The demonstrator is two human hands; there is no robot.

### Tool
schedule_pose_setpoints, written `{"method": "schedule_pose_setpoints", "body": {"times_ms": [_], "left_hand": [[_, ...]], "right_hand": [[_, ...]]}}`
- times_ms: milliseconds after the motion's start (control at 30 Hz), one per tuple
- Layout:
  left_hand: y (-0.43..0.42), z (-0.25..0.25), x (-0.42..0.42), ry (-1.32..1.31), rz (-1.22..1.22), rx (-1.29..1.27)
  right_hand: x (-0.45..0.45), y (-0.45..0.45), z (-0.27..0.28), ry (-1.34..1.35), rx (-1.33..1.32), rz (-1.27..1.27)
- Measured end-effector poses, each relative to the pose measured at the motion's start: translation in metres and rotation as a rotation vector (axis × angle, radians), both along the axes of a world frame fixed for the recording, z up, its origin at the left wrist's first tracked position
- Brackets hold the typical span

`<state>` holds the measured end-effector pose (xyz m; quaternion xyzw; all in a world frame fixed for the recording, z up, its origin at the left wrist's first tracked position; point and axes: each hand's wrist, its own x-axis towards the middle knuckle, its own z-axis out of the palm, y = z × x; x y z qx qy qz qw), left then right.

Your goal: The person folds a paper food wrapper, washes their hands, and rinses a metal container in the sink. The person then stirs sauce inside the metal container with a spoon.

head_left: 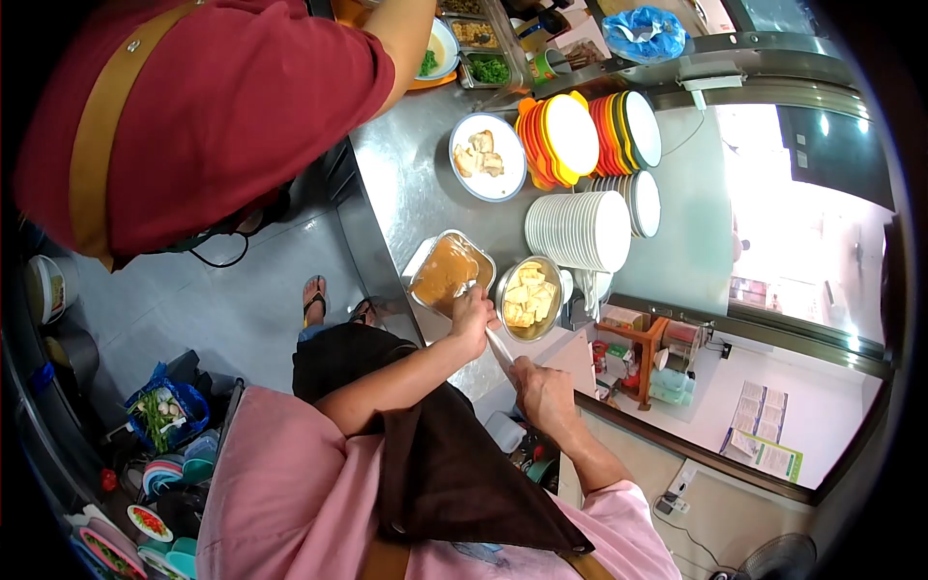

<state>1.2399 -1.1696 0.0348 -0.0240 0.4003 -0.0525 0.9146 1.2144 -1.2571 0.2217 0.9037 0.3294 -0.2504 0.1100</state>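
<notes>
Steel counter (396,208); left hand (472,321) and right hand (544,394) each close a grip on one slender white item (500,350), beside the rectangular brown-filled tray (420,256) near the front edge; a careless swing could tip the round, yellow-filled metal bowl (555,300).

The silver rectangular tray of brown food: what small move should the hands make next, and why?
Perhaps the left hand should lift slightly, clear of the silver rectangular tray of brown food and the round metal bowl of yellowish pieces: it is close to both rims, and a long whitish item, too unclear to name, runs from it towards the right hand.
</notes>
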Motion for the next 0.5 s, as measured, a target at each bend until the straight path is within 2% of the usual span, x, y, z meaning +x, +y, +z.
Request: {"method": "schedule_pose_setpoints", "body": {"times_ms": [233,500], "left_hand": [[0.000,-0.001,-0.001,0.055,-0.074,0.027],[0.003,-0.006,0.006,0.110,-0.085,-0.068]], "right_hand": [[-0.002,-0.010,-0.006,0.018,0.024,0.035],[0.001,-0.011,-0.008,-0.003,0.049,0.038]]}}
